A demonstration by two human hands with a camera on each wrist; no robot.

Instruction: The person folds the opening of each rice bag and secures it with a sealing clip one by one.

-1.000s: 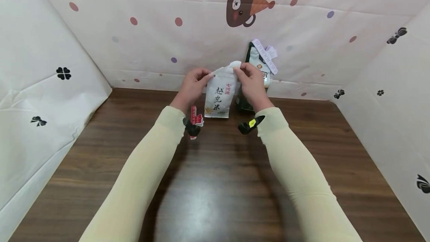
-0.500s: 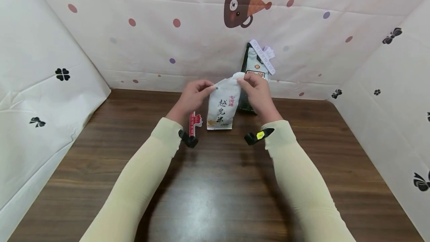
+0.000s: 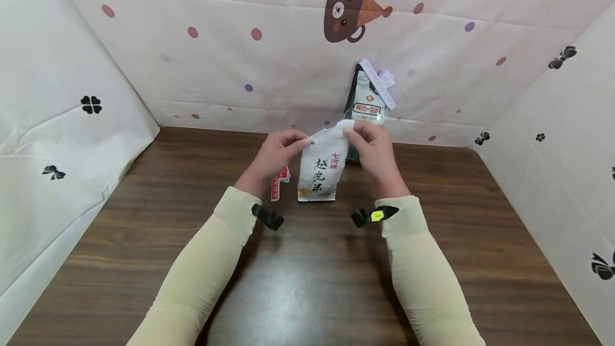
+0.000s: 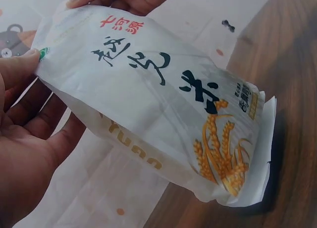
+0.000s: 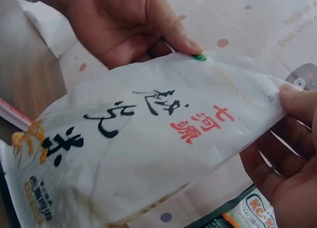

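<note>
Both hands pinch the top of a white rice bag printed with dark and red characters and golden wheat ears. My left hand grips its upper left corner, thumb in front beside a small green mark. My right hand pinches the upper right corner, also with the thumb in front. In the left wrist view the bag hangs slanted, its bottom edge over the table. A red bag clip lies on the table left of the bag, partly hidden behind my left wrist.
A green and white bag with a lilac clip across its top leans against the back wall, partly behind my right hand. Patterned white cloth encloses the brown wooden table at the back and sides.
Both hands have drawn the rice bag toward me and slightly right, away from the back wall. More of the green and white bag now shows; the grip stays the same.
</note>
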